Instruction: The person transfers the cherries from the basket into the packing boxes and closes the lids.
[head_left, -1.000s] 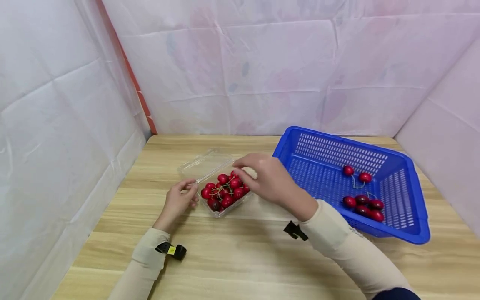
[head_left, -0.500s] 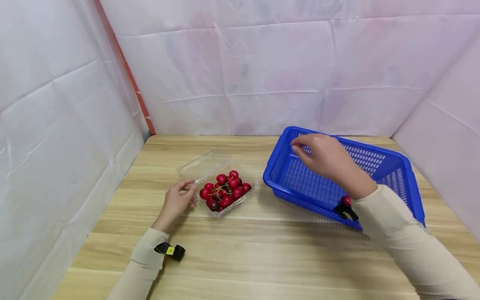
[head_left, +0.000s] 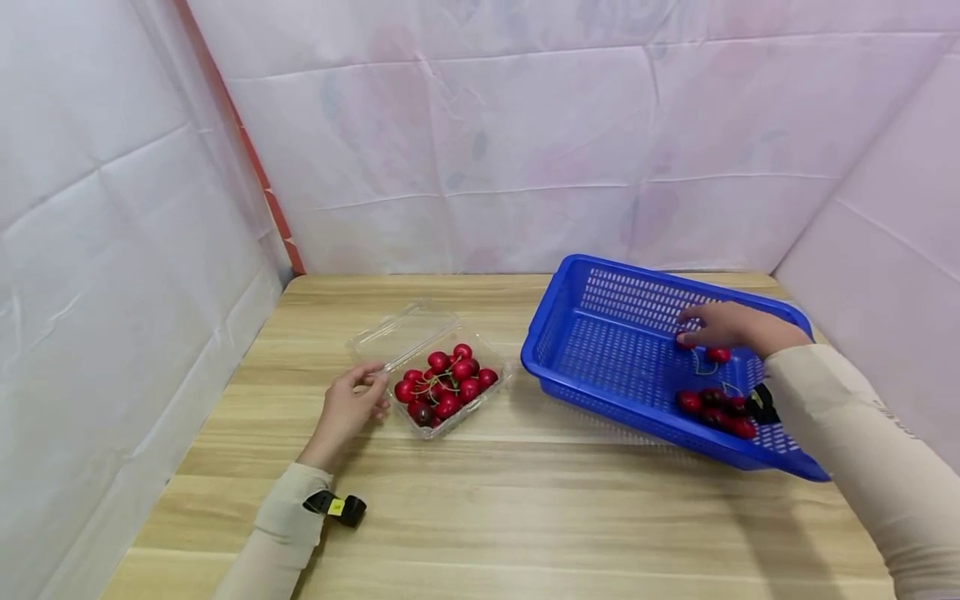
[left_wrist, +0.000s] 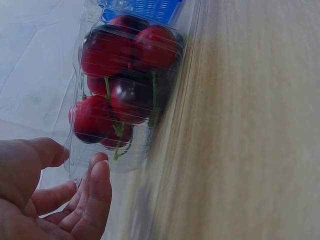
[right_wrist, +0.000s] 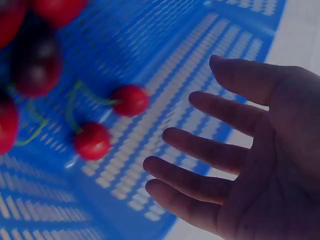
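A clear plastic clamshell box (head_left: 489, 402) stands on the table with its lid (head_left: 405, 332) folded back, holding several red cherries (head_left: 447, 406) with green stems. My left hand (head_left: 348, 412) pinches the box's near-left rim between thumb and fingertips, as the left wrist view also shows. Inside the blue basket (head_left: 592, 400) lies a pair of cherries (right_wrist: 93, 141) joined by their stems, and a darker cluster of cherries (head_left: 712, 408) sits nearer its front. My right hand (head_left: 723, 325) reaches over the basket beside the pair, fingers spread and fairly straight, holding nothing.
The basket's front wall (head_left: 637, 421) stands between the table's near part and the cherries within. The wooden table (head_left: 480, 517) is bounded by white sheets at the back (head_left: 480, 150) and sides.
My right hand has moved right from above the plastic box, across to the basket's right part, and lowered into it. My left hand has stayed at the box's rim.
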